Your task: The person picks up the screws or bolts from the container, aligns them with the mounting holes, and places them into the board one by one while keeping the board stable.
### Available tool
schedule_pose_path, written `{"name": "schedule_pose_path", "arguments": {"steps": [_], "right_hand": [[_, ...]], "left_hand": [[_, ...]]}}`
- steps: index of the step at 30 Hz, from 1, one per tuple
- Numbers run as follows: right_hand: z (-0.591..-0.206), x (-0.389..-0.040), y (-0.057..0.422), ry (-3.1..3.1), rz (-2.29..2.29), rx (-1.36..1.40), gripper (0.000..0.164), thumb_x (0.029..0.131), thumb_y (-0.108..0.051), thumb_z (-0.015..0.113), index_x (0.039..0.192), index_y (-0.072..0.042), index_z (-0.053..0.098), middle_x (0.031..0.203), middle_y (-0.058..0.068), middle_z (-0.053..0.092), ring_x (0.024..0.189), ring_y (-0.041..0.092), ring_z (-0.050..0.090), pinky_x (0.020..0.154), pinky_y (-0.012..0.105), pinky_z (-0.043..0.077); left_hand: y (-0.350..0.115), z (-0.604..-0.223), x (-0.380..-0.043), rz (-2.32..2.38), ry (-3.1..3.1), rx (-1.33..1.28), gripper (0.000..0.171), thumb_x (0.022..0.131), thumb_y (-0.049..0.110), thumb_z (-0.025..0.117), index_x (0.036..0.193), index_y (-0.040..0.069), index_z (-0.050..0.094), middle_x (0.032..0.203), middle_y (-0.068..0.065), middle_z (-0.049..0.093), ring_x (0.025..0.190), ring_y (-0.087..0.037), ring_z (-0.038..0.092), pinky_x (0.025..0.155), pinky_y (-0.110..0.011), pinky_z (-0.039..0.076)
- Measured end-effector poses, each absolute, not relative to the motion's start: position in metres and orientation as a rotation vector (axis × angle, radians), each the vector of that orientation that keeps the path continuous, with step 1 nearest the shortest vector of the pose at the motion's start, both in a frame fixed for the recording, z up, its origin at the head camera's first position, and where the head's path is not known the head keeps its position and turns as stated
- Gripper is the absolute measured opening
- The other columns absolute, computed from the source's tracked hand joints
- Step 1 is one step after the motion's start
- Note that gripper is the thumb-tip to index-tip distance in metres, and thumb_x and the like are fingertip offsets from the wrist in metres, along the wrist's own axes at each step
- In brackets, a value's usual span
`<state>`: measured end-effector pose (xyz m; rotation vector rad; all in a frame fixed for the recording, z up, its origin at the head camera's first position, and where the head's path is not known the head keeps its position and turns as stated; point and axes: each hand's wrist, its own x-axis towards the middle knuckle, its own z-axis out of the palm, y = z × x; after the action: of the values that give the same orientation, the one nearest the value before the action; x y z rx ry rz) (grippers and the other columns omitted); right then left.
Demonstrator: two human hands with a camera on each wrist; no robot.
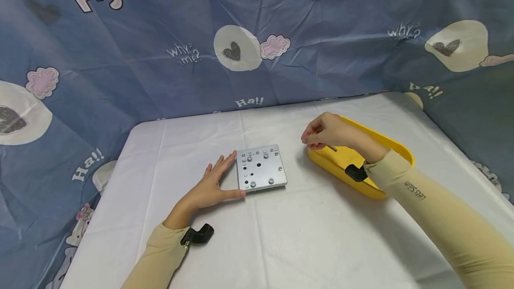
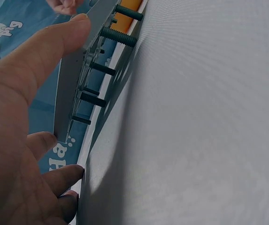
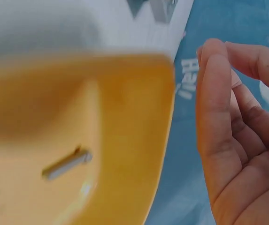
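A square silver metal plate (image 1: pixel 263 171) with holes and socket-head screws sits on the white table. Threaded screw shanks (image 2: pixel 118 36) stick out of its underside. My left hand (image 1: pixel 213 188) is spread along its left side, thumb at the near corner and index finger at the far one, both fairly straight. My right hand (image 1: pixel 327 130) is over the left end of a yellow tray (image 1: pixel 403 150), thumb and index fingertips together. Whether something small lies between those fingertips is hidden. A short metal pin-like piece (image 3: pixel 66 164) lies in the tray, partly covered by the hand in the head view.
A white cloth (image 1: pixel 192 146) covers the table. Behind and at the sides hangs a blue printed curtain (image 1: pixel 160 79). The tray's raised wall stands at the right, below my right forearm.
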<state>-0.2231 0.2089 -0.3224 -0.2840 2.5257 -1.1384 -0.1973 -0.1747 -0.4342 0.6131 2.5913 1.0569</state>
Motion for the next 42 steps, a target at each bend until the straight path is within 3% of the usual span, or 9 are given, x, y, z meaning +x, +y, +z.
{"name": "schedule_pose_path", "arguments": {"steps": [9,15,21,31,42], "right_hand": [[-0.328,-0.237,0.245,2.538,-1.114,-0.115,0.031,0.103,-0.022,0.074,0.118,0.005,0.074,0.092,0.01,0.08,0.082,0.017,0.076,0.08,0.033,0.068],[-0.336,-0.243,0.259,2.614,-0.998,-0.101,0.03,0.102,-0.023,0.074,0.115,0.004,0.076,0.094,0.01,0.079,0.081,0.015,0.073,0.077,0.029,0.066],[-0.343,-0.244,0.262,2.704,-0.775,-0.185,0.023,0.102,-0.023,0.073,0.111,-0.003,0.081,0.106,0.013,0.08,0.085,0.022,0.07,0.071,0.025,0.057],[-0.353,-0.25,0.259,2.721,-0.7,-0.148,0.023,0.1,-0.022,0.077,0.114,-0.005,0.083,0.12,0.017,0.08,0.099,0.025,0.069,0.078,0.029,0.057],[-0.368,-0.254,0.255,2.744,-0.723,-0.242,0.015,0.096,-0.013,0.079,0.103,0.0,0.08,0.09,0.01,0.079,0.07,0.01,0.062,0.064,0.023,0.049]], "left_hand": [[-0.175,-0.433,-0.196,1.064,2.588,0.606,0.12,0.081,0.048,0.093,0.174,0.035,0.017,0.182,-0.004,0.016,0.17,-0.034,0.001,0.136,-0.059,-0.013],[-0.175,-0.433,-0.196,1.065,2.59,0.612,0.12,0.081,0.048,0.093,0.174,0.035,0.017,0.182,-0.003,0.017,0.17,-0.034,0.001,0.136,-0.059,-0.012],[-0.175,-0.434,-0.196,1.059,2.593,0.615,0.119,0.081,0.048,0.092,0.174,0.035,0.017,0.182,-0.002,0.017,0.17,-0.033,0.002,0.137,-0.059,-0.012],[-0.175,-0.434,-0.196,1.059,2.594,0.617,0.119,0.082,0.047,0.092,0.173,0.036,0.017,0.182,0.0,0.018,0.171,-0.032,0.002,0.137,-0.058,-0.012],[-0.175,-0.433,-0.196,1.059,2.597,0.623,0.119,0.082,0.047,0.092,0.173,0.035,0.018,0.181,-0.001,0.019,0.171,-0.033,0.002,0.137,-0.058,-0.011]]}}
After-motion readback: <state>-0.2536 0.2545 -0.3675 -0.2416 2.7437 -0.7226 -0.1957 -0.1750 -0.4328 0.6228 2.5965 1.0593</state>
